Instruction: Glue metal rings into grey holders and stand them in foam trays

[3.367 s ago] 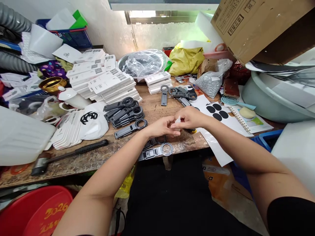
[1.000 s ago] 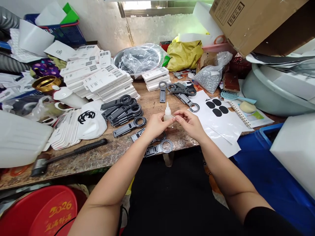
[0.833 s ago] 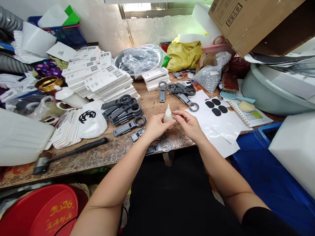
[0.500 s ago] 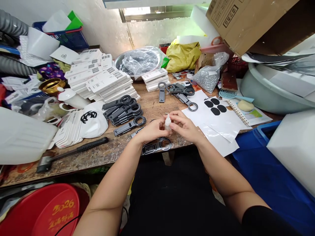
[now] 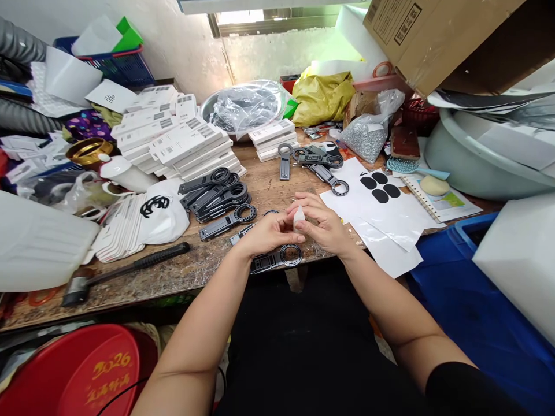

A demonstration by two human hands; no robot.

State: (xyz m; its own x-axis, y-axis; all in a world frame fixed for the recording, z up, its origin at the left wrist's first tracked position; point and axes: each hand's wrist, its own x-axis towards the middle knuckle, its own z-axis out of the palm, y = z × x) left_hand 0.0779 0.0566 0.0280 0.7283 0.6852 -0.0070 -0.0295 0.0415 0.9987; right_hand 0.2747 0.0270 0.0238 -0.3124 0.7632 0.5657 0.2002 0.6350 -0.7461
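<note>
Left hand and right hand both curl round our upright bottle. We judge: handling step; next move calls for steady grip.

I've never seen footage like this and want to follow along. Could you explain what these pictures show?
No machine is at work here: those are a person's bare hands, the left hand and the right hand. The single camera sits on the person's head, looking forward and down, so we see roughly what they see.

Both hands hold a small whitish bottle, partly hidden by fingers. On the wooden workbench lie gray parts with ring ends, stacked white boxes, a hammer and, to the right, white paper with black ovals on it.
</note>
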